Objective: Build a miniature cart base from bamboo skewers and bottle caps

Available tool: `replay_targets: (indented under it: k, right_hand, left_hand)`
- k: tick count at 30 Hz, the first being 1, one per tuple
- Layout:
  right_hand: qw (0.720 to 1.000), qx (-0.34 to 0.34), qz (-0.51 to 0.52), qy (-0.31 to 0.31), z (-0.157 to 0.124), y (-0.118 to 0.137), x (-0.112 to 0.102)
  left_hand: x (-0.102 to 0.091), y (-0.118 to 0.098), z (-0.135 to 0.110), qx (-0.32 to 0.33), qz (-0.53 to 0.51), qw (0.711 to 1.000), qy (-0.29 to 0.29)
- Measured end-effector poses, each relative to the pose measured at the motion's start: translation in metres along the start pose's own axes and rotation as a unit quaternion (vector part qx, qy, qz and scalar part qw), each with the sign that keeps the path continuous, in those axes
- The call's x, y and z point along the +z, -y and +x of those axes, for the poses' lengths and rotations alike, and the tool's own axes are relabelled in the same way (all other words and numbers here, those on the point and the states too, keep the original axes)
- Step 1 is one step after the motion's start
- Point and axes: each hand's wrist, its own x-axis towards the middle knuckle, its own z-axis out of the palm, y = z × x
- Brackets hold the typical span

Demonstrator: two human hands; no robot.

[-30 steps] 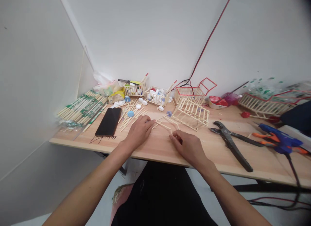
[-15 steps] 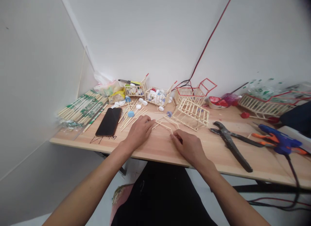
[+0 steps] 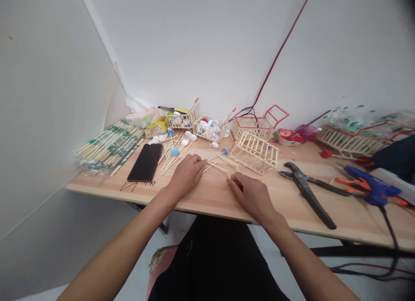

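Note:
My left hand (image 3: 188, 175) rests on the table with its fingers together, pinching the far left end of a small frame of thin wooden sticks (image 3: 218, 166). At the near right end of the same frame, the thumb and forefinger of my right hand (image 3: 252, 192) are closed on a stick; the other fingers are curled in. The frame lies flat on the tabletop between both hands. Just beyond it a basket built of wooden sticks (image 3: 256, 150) lies tipped, and a purple cap (image 3: 225, 151) sits beside it. Fingertips partly hide the stick ends.
Left are a black phone (image 3: 145, 163), loose sticks (image 3: 178, 156) and wrapped stick bundles (image 3: 112, 143). Small stick carts (image 3: 210, 130) holding bottle caps line the wall. Right are pliers (image 3: 308, 193), a blue glue gun (image 3: 372, 184) with its cable, and a red-stained bowl (image 3: 289, 139).

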Motion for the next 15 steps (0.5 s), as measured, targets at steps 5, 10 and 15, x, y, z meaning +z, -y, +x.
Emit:
replay_targets:
  k: [5,10,15]
  right_hand:
    - [1.0,0.003,0.001,0.003,-0.0004,-0.0004,-0.0001]
    - [1.0,0.007,0.006,0.008,-0.0004,0.0001,-0.0006]
    - [1.0,0.005,0.005,0.006,-0.0003,0.0006,0.0]
  left_hand:
    - [-0.0007,-0.0003,0.0003,-0.002,0.005,1.0,0.007]
    - [-0.0002,-0.0004,-0.0001,-0.002,-0.001,1.0,0.002]
    - [-0.0007,-0.0009,-0.0004,-0.004,0.0,1.0,0.007]
